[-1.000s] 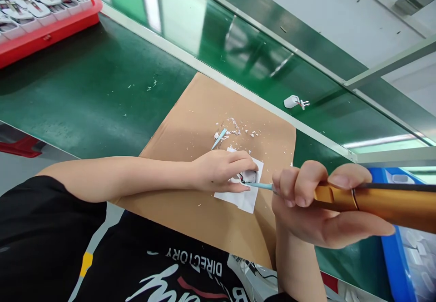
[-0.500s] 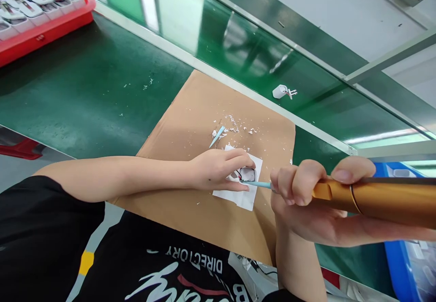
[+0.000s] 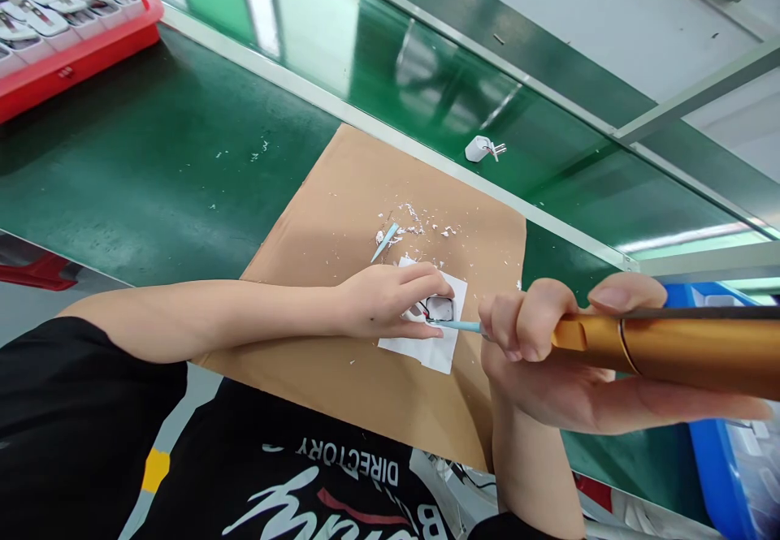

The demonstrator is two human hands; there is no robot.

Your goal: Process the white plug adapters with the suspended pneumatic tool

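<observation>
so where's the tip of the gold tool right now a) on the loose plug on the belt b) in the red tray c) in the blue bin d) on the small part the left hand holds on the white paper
d: the right hand holds the gold tool, whose blue tip meets the small part pinned by the left hand on the white paper.

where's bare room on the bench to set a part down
The green mat between the red tray and cardboard sheet is bare. It is crowded by the white paper, where the left hand and right hand work.
</observation>
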